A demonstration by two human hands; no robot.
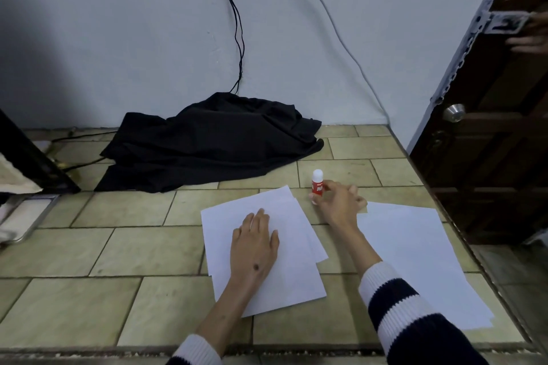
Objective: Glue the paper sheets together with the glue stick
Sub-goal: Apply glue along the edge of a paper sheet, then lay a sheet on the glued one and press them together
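Note:
Two overlapping white paper sheets lie on the tiled counter, the lower one sticking out at the right edge. My left hand rests flat on the top sheet with straight fingers. A red glue stick with a white cap stands upright just beyond the sheets. My right hand grips it low on its body, fingers curled round it. A further stack of white sheets lies to the right, near the counter's right edge.
A crumpled black cloth lies at the back against the wall, cables hanging above it. A metal tray sits at the left edge. A dark wooden door with a knob stands at the right; another person's hand is at its latch.

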